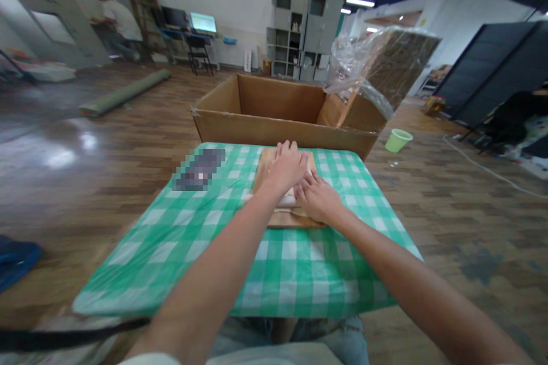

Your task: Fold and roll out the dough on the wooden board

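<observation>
On a wooden board (291, 220) lies a pale, whitish thing (287, 199), flat or slightly rounded, mostly covered by my hands; its kind does not show. My left hand (289, 164) rests over the far part of the board, palm down, fingers stretched forward. Closer to me and to the right, my right hand (317, 197) bears on the pale thing with bent fingers. The fingers of the right hand meet the left hand near its thumb side. Under the board is a green and white checked tablecloth (295, 274).
A dark pixelated object (199, 170) lies on the table's left side. Beyond the table's far edge stands a large open cardboard box (282, 125) with plastic wrap (355, 63). A green bin (398, 140) stands right on the floor. A person (120, 20) sits far left.
</observation>
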Demonstrator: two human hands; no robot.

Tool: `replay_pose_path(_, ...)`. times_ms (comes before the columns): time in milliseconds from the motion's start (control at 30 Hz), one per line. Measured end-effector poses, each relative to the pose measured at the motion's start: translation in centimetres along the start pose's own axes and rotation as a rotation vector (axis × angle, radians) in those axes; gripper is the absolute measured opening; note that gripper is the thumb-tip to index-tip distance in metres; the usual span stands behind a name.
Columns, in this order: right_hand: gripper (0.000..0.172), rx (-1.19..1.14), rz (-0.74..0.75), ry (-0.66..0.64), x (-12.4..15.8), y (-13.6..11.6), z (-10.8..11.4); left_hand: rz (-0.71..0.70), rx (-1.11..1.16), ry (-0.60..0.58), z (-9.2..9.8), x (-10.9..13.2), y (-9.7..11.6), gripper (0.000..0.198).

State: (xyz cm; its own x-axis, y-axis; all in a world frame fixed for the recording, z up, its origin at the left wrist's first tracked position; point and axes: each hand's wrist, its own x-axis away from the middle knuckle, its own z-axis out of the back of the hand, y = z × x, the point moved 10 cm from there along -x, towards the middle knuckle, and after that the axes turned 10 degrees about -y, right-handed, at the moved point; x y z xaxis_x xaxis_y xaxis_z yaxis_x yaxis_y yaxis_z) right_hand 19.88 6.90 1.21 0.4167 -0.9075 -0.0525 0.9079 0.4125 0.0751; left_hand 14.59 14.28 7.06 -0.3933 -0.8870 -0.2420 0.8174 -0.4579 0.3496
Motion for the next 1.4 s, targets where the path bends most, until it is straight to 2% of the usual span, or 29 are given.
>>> replay_pose_path(67, 0.048, 0.01, 0.018, 0.006, 0.1, -0.1, 0.2, -0.014, 0.018, 0.016, -0.2, -1.3, 0.9, 0.049)
replay_pose_path(133, 0.047, 0.028, 0.047, 0.016, 0.2, -0.3, 0.4, -0.086, -0.017, -0.025, -1.1, -1.1, 1.4, 0.043)
replay_pose_path(233, 0.051, 0.024, 0.032, 0.032, 0.7, -0.4, 0.4, -0.186, -0.093, -0.119, -2.7, 1.2, 0.1, 0.041)
replay_pose_path(333, 0.056, -0.041, -0.09, 0.064, 1.6, -0.1, 0.7, -0.224, -0.154, -0.173, -3.2, 3.9, -2.2, 0.044)
replay_pose_path(400, 0.062, -0.075, -0.144, 0.075, 2.6, -0.3, 0.8, -0.27, -0.205, -0.233, -3.6, 5.5, -2.6, 0.045)
replay_pose_path(500, 0.069, -0.107, -0.173, 0.064, 4.2, -1.2, 0.8, -0.29, -0.231, -0.274, -3.4, 7.6, -2.1, 0.045)
replay_pose_path(600, 0.069, -0.121, -0.166, 0.046, 5.5, -1.9, 0.8, -0.275, -0.196, -0.241, -2.5, 9.1, -1.1, 0.047)
replay_pose_path(767, 0.068, -0.131, -0.151, 0.046, 6.1, -2.2, 1.0, -0.303, -0.21, -0.27, -2.6, 10.0, -0.5, 0.046)
replay_pose_path(867, 0.069, -0.138, -0.104, 0.067, 6.0, -2.3, 1.3, -0.373, -0.237, -0.305, -3.3, 9.5, -0.7, 0.04)
replay_pose_path(933, 0.063, -0.148, -0.036, 0.084, 6.3, -2.6, 1.3, -0.368, -0.188, -0.313, -3.3, 8.4, -1.6, 0.038)
replay_pose_path(1033, 0.046, -0.194, 0.092, 0.113, 7.1, -2.8, 1.3, -0.228, -0.054, -0.329, -2.8, 5.7, -4.6, 0.044)
replay_pose_path(1133, 0.036, -0.24, 0.163, 0.146, 8.2, -1.9, 1.4, -0.134, -0.02, -0.341, -2.4, 3.0, -6.9, 0.045)
replay_pose_path(1233, 0.026, -0.293, 0.118, 0.156, 8.1, 1.0, 1.6, -0.089, -0.038, -0.331, -2.2, 0.9, -8.2, 0.044)
replay_pose_path(1333, 0.019, -0.41, -0.105, 0.202, 6.3, 6.4, 2.0, -0.022, -0.01, -0.372, -2.8, -0.7, -8.9, 0.047)
replay_pose_path(1400, 0.023, -0.536, -0.252, 0.201, 4.1, 9.8, 1.8, -0.001, 0.034, -0.419, -3.2, -1.4, -9.0, 0.046)
